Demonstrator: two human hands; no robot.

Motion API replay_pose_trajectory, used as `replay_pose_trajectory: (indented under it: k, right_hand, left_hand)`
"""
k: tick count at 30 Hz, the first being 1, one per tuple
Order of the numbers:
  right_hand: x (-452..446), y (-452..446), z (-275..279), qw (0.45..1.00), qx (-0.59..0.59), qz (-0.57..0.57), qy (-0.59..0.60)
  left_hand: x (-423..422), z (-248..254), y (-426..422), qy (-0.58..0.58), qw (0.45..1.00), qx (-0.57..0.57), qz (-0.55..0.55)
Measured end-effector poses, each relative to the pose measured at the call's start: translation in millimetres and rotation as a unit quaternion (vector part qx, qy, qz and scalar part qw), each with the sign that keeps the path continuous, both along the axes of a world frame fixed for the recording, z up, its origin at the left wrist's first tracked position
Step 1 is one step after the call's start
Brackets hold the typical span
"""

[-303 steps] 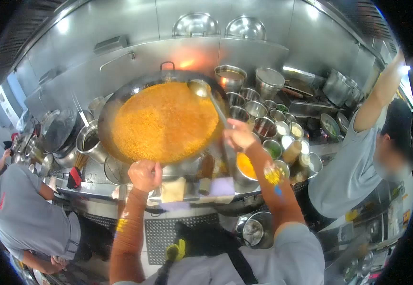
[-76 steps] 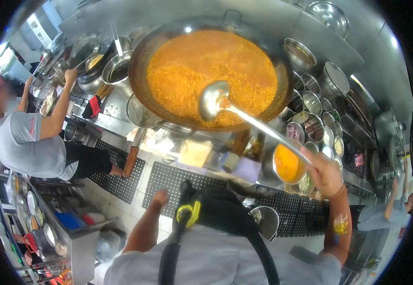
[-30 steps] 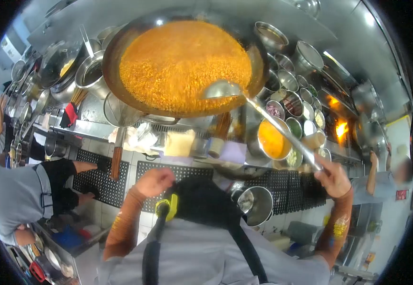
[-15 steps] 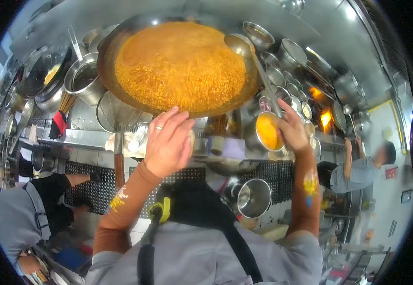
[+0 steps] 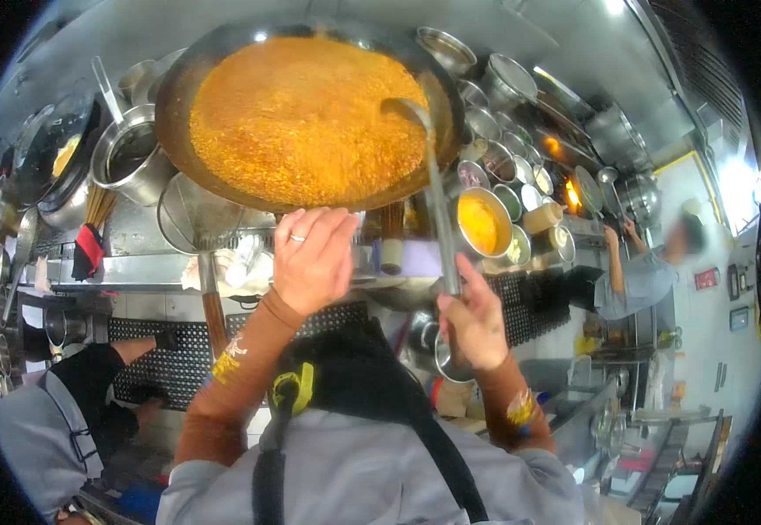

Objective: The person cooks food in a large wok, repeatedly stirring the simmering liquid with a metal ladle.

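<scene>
A large wok (image 5: 175, 131) holds orange-brown food (image 5: 301, 122) with a grainy surface. My right hand (image 5: 476, 324) grips the long handle of a metal ladle (image 5: 441, 210), whose bowl rests at the right side of the food. At the wok's near edge is my left hand (image 5: 315, 258), fingers bent forward together and a ring on one of them. Its fingertips meet the edge, and what they hold, if anything, is hidden. A wooden-handled strainer (image 5: 179, 214) lies to the left of my left hand.
Right of the wok stand a bowl of orange liquid (image 5: 483, 223) and several metal containers. A pot with dark liquid (image 5: 131, 157) is at the left. Flames (image 5: 572, 194) burn farther right, near a co-worker (image 5: 643, 280). Another person (image 5: 43, 420) is at lower left.
My left hand has moved up from near my body to the wok's near edge. My right hand has come inward with the ladle, now more upright. The view has shifted rightward.
</scene>
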State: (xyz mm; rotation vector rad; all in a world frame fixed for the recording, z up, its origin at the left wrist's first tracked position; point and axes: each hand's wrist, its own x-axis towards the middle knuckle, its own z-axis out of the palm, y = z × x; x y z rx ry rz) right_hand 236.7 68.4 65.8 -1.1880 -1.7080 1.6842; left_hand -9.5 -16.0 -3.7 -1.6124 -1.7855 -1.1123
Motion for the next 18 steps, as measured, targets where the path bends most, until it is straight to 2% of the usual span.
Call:
replay_pose_trajectory:
  k: [1,4,8,12,18]
  right_hand:
    - [4,-4,10,0.999,-0.035,-0.013,0.024]
    - [15,20,10,0.999,-0.002,0.001,0.033]
    - [-4,82,6,0.988,0.156,0.013,-0.014]
    - [-41,154,-8,0.990,0.142,-0.011,0.020]
    - [-75,193,-26,0.993,0.109,-0.020,0.028]
  left_hand:
    - [1,-2,2,0.002,1.000,0.008,0.007]
    - [3,-4,4,-0.001,1.000,0.010,0.010]
    - [4,-1,6,0.011,1.000,0.018,0.015]
    - [2,-5,2,0.017,1.000,0.000,0.013]
    - [-1,0,0,0.027,1.000,-0.001,0.012]
